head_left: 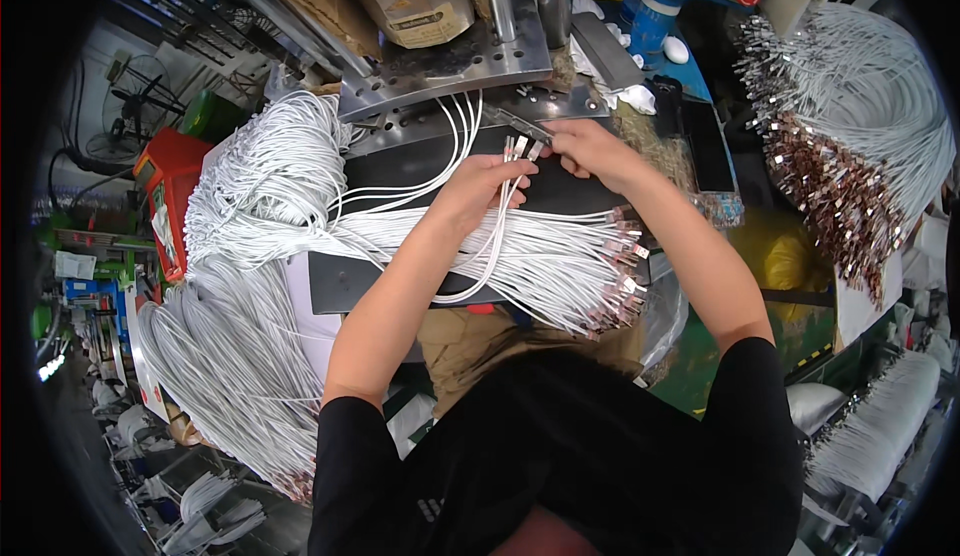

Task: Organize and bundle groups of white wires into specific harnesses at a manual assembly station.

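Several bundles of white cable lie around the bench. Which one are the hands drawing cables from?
The flat bundle lying across the dark tray below both hands, metal plugs pointing right. The left hand and right hand hold cable ends looping up from it; other bundles lie untouched.

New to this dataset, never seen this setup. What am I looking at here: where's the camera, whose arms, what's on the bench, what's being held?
There is one picture, from a wide fisheye camera worn on a person's head and looking down, so straight edges bend near the rim. The two bare forearms coming up from the lower edge are that person's own.

The left hand and right hand meet over a dark work plate. Between them they pinch a few thin white cables by their metal connector ends, just in front of a perforated metal fixture.

Under the forearms lies a flat bundle of the same cables. A large heap of looped cables sits on the left, and another pile with connector ends on the right.
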The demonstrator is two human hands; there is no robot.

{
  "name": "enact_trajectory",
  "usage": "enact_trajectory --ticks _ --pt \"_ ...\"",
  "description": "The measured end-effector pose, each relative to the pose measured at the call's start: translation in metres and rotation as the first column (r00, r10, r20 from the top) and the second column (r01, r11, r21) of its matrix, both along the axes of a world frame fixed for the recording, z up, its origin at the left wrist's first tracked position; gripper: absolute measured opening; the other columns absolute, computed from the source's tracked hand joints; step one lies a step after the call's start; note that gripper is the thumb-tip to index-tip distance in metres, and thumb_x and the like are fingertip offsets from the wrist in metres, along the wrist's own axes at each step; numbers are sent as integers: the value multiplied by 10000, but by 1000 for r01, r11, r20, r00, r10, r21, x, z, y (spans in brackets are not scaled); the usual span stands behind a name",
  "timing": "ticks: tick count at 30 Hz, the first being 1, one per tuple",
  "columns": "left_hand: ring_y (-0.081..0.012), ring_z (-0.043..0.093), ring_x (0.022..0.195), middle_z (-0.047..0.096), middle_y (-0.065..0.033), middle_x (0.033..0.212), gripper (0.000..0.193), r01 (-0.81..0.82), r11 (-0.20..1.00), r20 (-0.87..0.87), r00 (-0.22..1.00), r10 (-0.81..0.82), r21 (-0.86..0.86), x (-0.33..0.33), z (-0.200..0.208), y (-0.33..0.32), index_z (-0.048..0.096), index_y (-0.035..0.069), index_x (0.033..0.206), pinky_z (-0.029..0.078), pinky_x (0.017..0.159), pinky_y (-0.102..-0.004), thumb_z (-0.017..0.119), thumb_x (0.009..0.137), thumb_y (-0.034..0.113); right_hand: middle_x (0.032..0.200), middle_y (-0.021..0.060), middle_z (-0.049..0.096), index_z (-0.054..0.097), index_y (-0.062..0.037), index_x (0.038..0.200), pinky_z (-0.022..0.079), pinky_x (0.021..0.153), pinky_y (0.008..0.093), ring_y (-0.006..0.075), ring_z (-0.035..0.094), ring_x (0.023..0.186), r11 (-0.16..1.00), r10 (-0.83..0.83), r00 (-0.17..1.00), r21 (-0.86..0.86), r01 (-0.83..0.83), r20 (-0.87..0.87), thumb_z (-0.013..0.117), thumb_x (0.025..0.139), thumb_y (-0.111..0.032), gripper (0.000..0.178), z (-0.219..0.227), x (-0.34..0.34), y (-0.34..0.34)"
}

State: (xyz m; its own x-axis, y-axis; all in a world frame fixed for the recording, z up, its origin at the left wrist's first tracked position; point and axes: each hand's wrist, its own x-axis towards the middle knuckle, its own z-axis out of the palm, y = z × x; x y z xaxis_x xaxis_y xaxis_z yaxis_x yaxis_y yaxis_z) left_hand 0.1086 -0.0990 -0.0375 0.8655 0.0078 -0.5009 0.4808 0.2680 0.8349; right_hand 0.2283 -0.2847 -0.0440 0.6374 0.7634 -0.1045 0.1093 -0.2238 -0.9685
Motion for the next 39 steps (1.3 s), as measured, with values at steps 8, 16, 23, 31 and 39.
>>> enact_trajectory --ticks 8,16,23,31,39 --pt "-83 573 649 630 13 753 198 63 993 -37 998 -60 96 11 1 -12 737 11 965 458 607 -211 695 910 196 814 61 665 674 -31 1211 452 571 293 115 578 646 979 -201 960 -6 204 -195 540 906 -217 382 -22 -7 4" --pt "-70 544 641 609 30 731 240 33 998 25 999 -35 49 6 -1 0 741 1 1015 435 607 -194 686 923 216 870 112 719 689 -52 1190 507 719 307 169 662 751 983 -181 983 -2 182 23 622 863 -232 379 -30 3 1" --pt "-62 532 649 587 40 715 238 150 984 -48 988 -146 92 11 4 -5 742 8 1024 422 600 -202 676 935 219 924 108 728 680 -5 1166 507 754 287 148 664 802 996 -91 993 19 90 75 676 849 -201 373 -28 1 -2" --pt "-50 453 545 526 64 657 240 -101 995 -12 995 101 8 6 0 7 732 14 1040 353 527 -206 659 953 225 900 89 725 695 20 1126 507 749 267 126 652 808 993 -118 992 -5 118 -32 779 836 -304 443 -6 6 -13" --pt "-55 442 526 520 61 665 287 162 986 -91 983 -158 32 15 0 10 721 11 1051 336 491 -212 625 976 272 967 64 717 667 11 1155 497 768 249 99 637 856 1000 12 995 12 -11 -98 773 863 -199 375 -6 3 -14"
